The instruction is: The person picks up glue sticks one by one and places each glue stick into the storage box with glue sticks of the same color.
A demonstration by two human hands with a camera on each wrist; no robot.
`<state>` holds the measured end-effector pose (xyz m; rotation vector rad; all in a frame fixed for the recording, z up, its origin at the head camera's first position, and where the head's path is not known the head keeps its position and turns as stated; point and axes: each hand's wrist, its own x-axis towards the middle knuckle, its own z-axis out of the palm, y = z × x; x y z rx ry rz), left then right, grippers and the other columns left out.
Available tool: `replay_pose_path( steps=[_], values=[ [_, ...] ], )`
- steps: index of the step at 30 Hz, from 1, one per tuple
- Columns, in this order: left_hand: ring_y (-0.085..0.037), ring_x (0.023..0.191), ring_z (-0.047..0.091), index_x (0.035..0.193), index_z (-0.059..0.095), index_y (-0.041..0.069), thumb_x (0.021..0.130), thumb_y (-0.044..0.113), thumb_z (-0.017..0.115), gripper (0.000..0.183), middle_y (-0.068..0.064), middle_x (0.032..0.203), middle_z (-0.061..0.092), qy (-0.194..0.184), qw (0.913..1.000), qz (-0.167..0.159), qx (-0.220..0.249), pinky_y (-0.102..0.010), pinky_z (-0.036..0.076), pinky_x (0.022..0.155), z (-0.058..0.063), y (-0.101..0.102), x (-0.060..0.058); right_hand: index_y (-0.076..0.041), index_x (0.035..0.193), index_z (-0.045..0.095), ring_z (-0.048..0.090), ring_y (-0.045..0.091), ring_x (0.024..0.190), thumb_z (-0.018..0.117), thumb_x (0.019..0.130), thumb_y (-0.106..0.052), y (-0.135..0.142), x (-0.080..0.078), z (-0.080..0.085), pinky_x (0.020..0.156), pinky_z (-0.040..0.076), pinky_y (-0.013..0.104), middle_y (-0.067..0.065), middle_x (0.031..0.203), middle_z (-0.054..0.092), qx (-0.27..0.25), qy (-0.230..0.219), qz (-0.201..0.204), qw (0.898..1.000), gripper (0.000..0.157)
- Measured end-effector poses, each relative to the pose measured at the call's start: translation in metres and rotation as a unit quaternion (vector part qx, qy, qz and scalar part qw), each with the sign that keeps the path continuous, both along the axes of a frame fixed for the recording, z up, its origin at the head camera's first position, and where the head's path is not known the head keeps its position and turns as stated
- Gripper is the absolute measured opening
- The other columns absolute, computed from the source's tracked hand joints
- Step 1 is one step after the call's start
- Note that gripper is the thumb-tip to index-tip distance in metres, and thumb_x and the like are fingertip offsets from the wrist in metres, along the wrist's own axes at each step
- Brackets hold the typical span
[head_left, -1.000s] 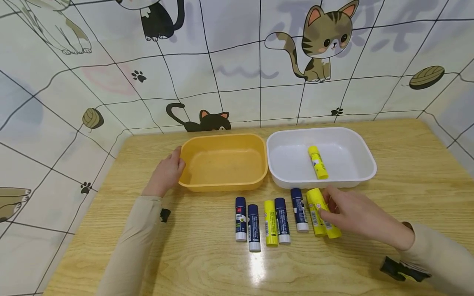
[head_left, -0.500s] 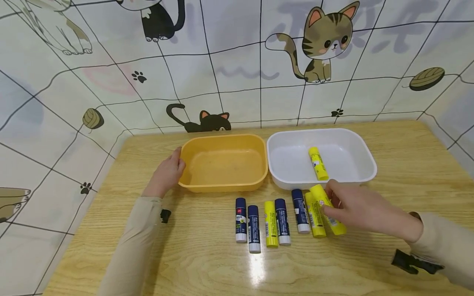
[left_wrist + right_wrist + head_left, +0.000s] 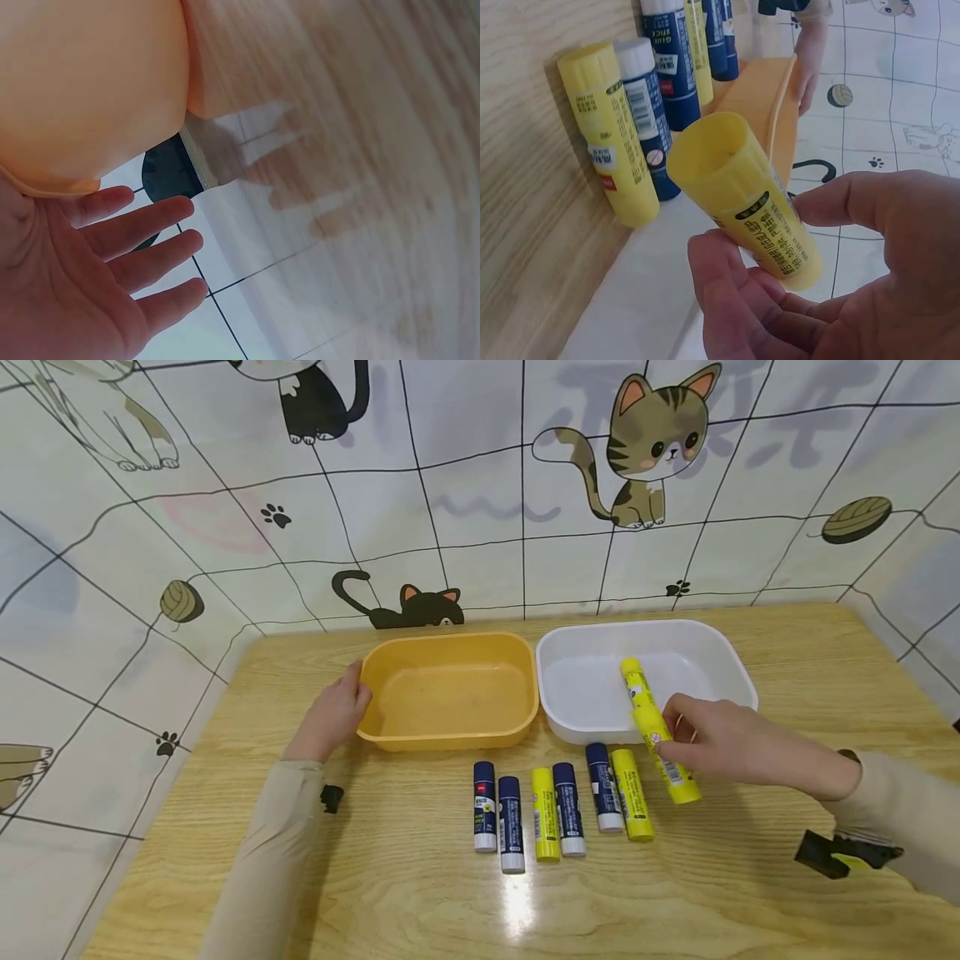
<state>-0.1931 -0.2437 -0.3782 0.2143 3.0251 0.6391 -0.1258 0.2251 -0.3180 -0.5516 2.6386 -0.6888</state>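
Observation:
My right hand (image 3: 731,739) pinches a yellow glue stick (image 3: 672,768) between thumb and fingers, tilted over the near rim of the white tray (image 3: 581,681). In the right wrist view, that glue stick's hollow-looking end (image 3: 716,154) faces the camera. Another yellow glue stick (image 3: 634,681) lies inside the white tray, partly overlapped by the held one. My left hand (image 3: 330,714) holds the left rim of the orange tray (image 3: 450,689). In the left wrist view, its fingers (image 3: 142,225) extend below the rim and the thumb is hidden behind the tray wall.
On the wooden table (image 3: 405,877), a loose row of blue glue sticks (image 3: 512,822) and yellow glue sticks (image 3: 546,814) lies in front of the trays. The two trays stand side by side, near a cat-patterned wall (image 3: 480,493) at the back.
My right hand has lifted the yellow glue stick from beside the other yellow one and carried it away from me to the white tray's rim. The left hand stays at the orange tray.

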Motion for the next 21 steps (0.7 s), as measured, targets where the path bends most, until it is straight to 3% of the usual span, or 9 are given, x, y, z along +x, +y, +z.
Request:
replay_pose_path(
  steps=[14, 21],
  values=[
    [-0.037, 0.083, 0.054, 0.145, 0.027, -0.009, 0.1, 0.016, 0.032, 0.051, -0.034, 0.117, 0.055, -0.004, 1.0, -0.001, 0.0, -0.054, 0.045, 0.082, 0.001, 0.001, 0.0, 0.005, 0.098, 0.05, 0.06, 0.017, 0.07, 0.06, 0.092, -0.023, 0.008, -0.039, 0.017, 0.058, 0.047, 0.033, 0.008, 0.087, 0.062, 0.026, -0.046, -0.022, 0.998, 0.03],
    [-0.038, 0.085, 0.053, 0.145, 0.027, -0.009, 0.1, 0.016, 0.032, 0.051, -0.034, 0.118, 0.054, -0.008, 0.9999, 0.006, -0.007, -0.054, 0.044, 0.084, 0.002, 0.001, 0.0, 0.009, 0.102, 0.047, 0.059, 0.021, 0.069, 0.055, 0.095, -0.023, 0.006, -0.064, 0.024, 0.062, 0.051, 0.036, 0.007, 0.08, 0.065, 0.036, -0.083, -0.041, 0.995, 0.034]
  ],
)
